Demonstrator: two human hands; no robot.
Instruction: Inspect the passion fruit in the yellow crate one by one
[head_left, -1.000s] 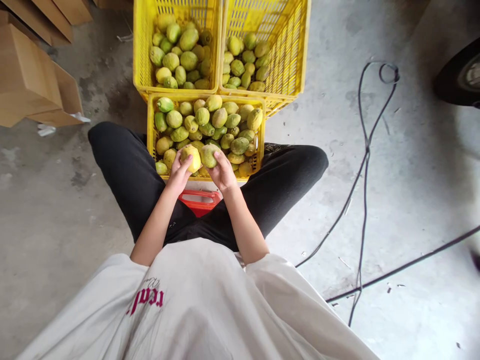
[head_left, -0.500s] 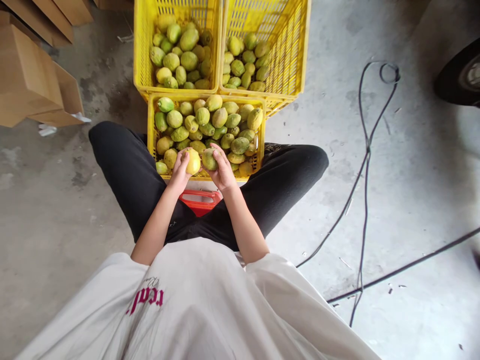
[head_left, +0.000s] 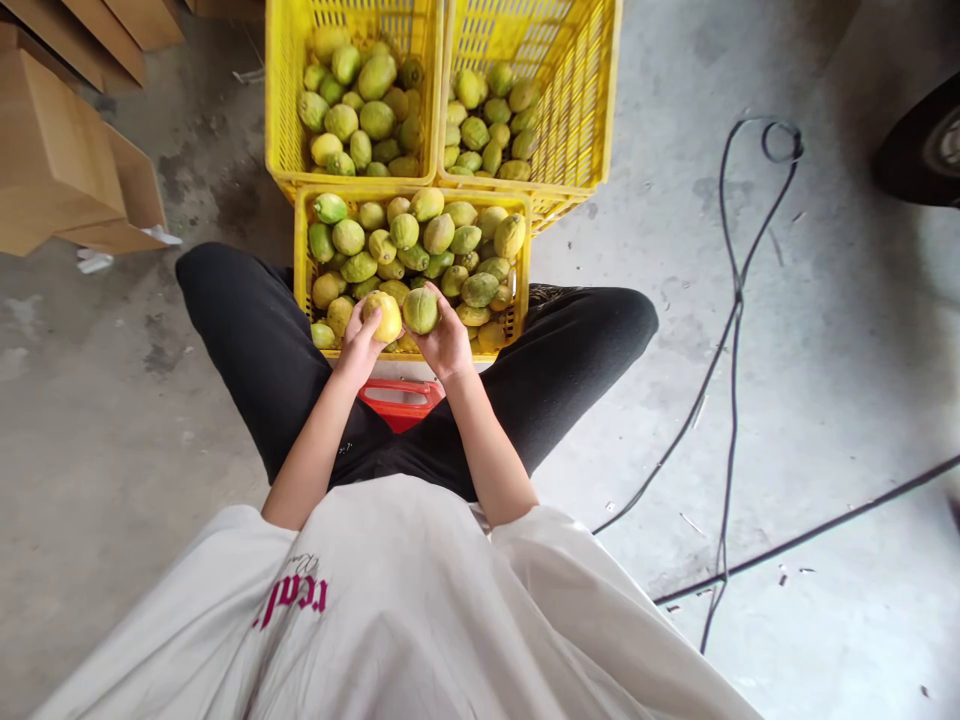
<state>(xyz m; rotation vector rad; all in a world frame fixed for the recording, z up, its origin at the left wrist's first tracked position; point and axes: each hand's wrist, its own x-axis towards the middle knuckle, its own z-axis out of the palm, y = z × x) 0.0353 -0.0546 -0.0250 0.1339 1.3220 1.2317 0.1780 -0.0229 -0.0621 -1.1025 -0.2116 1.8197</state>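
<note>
Left hand: my left hand (head_left: 358, 345) is cupped around a yellow fruit (head_left: 385, 316), fingers curled tight on its near and left sides, thumb up along its left edge.
Right hand: my right hand (head_left: 448, 345) grips a green fruit (head_left: 421, 310), fingers wrapped over its right side and thumb below it.
The two fruits: they sit side by side, just about touching, the yellow one left and the green one right, both held over the near edge of the near crate (head_left: 302, 250).
Near crate: yellow plastic, set on the floor between my knees, heaped with green and yellowish fruit (head_left: 439, 234).
Far left crate: a taller yellow crate (head_left: 281, 90) directly behind the near one, filled with the same fruit.
Far right crate: another yellow crate (head_left: 600, 100) just beside it, partly filled, the fruit lying toward its left side.
Legs: my black trousers (head_left: 247, 340) spread to either side of the near crate.
Red object: a red plastic piece (head_left: 400, 405) shows just below my wrists, between my thighs; what it is I cannot tell.
Floor left: cardboard boxes (head_left: 60, 160) lie at the far left on the concrete.
Floor right: a black cable (head_left: 731, 330) trails across the concrete, well apart from the crates.
</note>
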